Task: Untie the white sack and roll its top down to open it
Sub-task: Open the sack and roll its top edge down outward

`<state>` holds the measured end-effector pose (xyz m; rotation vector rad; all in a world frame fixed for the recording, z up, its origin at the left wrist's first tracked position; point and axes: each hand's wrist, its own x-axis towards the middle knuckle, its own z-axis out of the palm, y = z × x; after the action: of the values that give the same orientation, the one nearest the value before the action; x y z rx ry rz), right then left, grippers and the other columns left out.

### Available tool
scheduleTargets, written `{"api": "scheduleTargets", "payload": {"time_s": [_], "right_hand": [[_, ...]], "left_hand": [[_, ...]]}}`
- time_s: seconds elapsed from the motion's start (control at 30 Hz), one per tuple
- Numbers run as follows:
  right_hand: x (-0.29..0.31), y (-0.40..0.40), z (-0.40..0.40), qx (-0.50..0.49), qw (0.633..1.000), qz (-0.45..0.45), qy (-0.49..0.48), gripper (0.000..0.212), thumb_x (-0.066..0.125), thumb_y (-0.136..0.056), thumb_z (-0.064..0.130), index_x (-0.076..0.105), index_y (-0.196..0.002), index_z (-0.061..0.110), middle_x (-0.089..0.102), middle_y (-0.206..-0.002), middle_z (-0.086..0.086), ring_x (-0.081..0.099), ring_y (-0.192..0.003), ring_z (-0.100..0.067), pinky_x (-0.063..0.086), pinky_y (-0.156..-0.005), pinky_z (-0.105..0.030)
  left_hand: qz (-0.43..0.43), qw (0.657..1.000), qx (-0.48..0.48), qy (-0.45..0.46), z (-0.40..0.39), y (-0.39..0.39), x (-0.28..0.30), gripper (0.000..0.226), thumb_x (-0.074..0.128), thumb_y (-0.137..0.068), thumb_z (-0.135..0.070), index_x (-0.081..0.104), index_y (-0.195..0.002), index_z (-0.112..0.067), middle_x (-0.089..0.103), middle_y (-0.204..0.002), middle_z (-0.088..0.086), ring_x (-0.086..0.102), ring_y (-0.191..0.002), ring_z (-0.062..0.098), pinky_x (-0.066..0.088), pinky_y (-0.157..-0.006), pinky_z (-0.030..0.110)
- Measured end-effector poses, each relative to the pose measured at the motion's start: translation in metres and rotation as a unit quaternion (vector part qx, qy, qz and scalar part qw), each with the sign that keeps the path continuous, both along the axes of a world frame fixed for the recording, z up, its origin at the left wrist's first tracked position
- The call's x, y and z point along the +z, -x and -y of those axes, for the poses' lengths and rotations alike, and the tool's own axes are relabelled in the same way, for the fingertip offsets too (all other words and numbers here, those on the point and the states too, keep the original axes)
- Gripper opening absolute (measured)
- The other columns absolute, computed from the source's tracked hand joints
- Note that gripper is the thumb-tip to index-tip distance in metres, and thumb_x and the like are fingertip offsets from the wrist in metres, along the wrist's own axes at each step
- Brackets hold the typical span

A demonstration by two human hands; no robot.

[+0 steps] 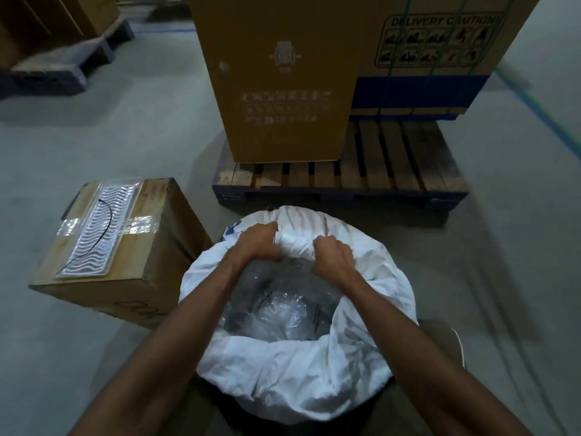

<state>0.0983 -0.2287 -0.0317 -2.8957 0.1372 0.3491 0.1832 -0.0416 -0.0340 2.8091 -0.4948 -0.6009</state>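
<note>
From the head view, your white sack point(301, 366) stands on the concrete floor point(151, 127) right in front of you, its mouth already open and its top rolled down into a thick, bunched collar all around. Inside it you can see crumpled clear plastic point(283, 306); what the plastic wraps is too blurred to tell.

Your left hand point(259, 242) is clenched on the far rim of the sack, fingers curled over the rolled fabric. Your right hand point(331, 256) is clenched on the same far rim just beside it, with a thick twist of white fabric bunched between the two fists. Both forearms reach across the open mouth from the near side.

To the left of the sack, a small cardboard box point(125, 247) sits on the floor, touching or very nearly touching the sack's side. A clear ribbed plastic sheet point(100, 228) lies on its lid, with a thin black tie point(105, 220) curving across it.

Beyond the sack, a wooden pallet point(393, 171) lies on the floor. A tall brown carton point(276, 77) stands on its left part, and a second carton point(440, 42) with a green delivery caution panel and a blue band stands behind to the right. In the far left corner, another pallet point(63, 64) carries more cartons.
</note>
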Motion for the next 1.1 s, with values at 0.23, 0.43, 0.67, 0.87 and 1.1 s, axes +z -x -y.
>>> {"api": "scheduleTargets", "payload": {"time_s": [0.23, 0.43, 0.67, 0.87, 1.1], "right_hand": [[0.029, -0.036, 0.018, -0.042, 0.952, -0.219, -0.21, 0.039, 0.083, -0.07, 0.012, 0.062, -0.103, 0.008, 0.065, -0.098, -0.01, 0.065, -0.092, -0.026, 0.051, -0.07, -0.032], [-0.005, 0.004, 0.0, -0.011, 0.99, 0.04, 0.132, 0.086, 0.078, -0.073, 0.037, 0.038, -0.146, 0.017, 0.052, -0.137, -0.009, 0.05, -0.127, -0.031, 0.037, -0.106, -0.051], [-0.001, -0.004, 0.013, -0.082, 0.994, -0.057, -0.045, 0.045, 0.072, -0.083, 0.025, 0.054, -0.123, 0.013, 0.062, -0.123, -0.01, 0.064, -0.111, -0.032, 0.048, -0.087, -0.036], [0.033, -0.03, 0.025, -0.082, 0.947, -0.22, -0.221, 0.056, 0.085, -0.076, 0.016, 0.059, -0.124, 0.005, 0.06, -0.107, -0.008, 0.058, -0.097, -0.021, 0.047, -0.078, -0.031], [-0.002, 0.012, 0.01, -0.097, 0.993, 0.038, 0.057, 0.079, 0.083, -0.067, 0.038, 0.049, -0.136, 0.019, 0.061, -0.126, -0.003, 0.058, -0.119, -0.027, 0.044, -0.096, -0.042]], "left_hand": [[0.236, 0.964, -0.121, 0.003, 0.038, 0.023, -0.019, 0.062, 0.079, -0.064, -0.031, 0.053, -0.118, -0.019, 0.06, -0.11, 0.005, 0.056, -0.101, 0.026, 0.043, -0.089, 0.038], [0.049, 0.994, -0.043, -0.086, 0.052, -0.003, 0.008, 0.041, 0.074, -0.068, -0.026, 0.059, -0.105, -0.016, 0.062, -0.097, 0.005, 0.059, -0.086, 0.024, 0.047, -0.074, 0.033], [0.02, 0.992, -0.098, -0.079, 0.06, -0.021, 0.004, 0.062, 0.084, -0.059, -0.033, 0.059, -0.113, -0.019, 0.063, -0.117, 0.007, 0.059, -0.103, 0.024, 0.052, -0.084, 0.036], [0.223, 0.948, -0.226, -0.012, 0.068, 0.009, -0.021, 0.059, 0.081, -0.064, -0.044, 0.06, -0.115, -0.021, 0.062, -0.108, 0.002, 0.059, -0.1, 0.022, 0.041, -0.089, 0.038], [0.032, 0.975, -0.165, -0.147, 0.086, -0.01, 0.01, 0.039, 0.069, -0.082, -0.029, 0.062, -0.117, -0.012, 0.069, -0.107, 0.008, 0.066, -0.096, 0.026, 0.043, -0.072, 0.034]]}}
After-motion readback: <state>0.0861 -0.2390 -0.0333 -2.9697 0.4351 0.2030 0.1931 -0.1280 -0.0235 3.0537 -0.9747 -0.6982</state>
